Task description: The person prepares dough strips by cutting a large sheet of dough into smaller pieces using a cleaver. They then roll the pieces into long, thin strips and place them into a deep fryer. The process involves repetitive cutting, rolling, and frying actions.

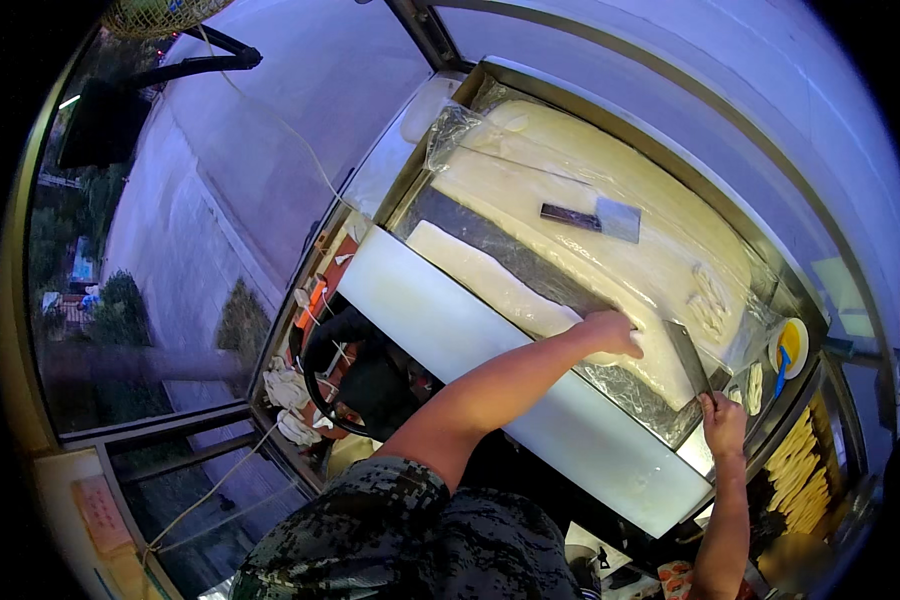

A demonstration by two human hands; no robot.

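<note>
My left hand (609,334) is closed on the edge of a long pale dough strip (487,277), near where it meets a wider piece of dough (656,367). The hand hides whether the two pieces are joined. My right hand (724,426) grips a broad-bladed knife (688,357), its blade beside the right end of the dough. Farther back lies a large dough slab (630,157), partly under clear plastic film (454,135) in a metal-walled tray (682,176). A second flat blade with a dark handle (570,217) rests on top of the dough.
A white board (420,300) runs along the tray's near side. At the right are a white bowl with yellow contents (795,341), a blue-handled utensil (782,371) and fried dough sticks (799,469). Left of me are a steering wheel (307,375) and cloths (289,386). Glass panes surround the tray.
</note>
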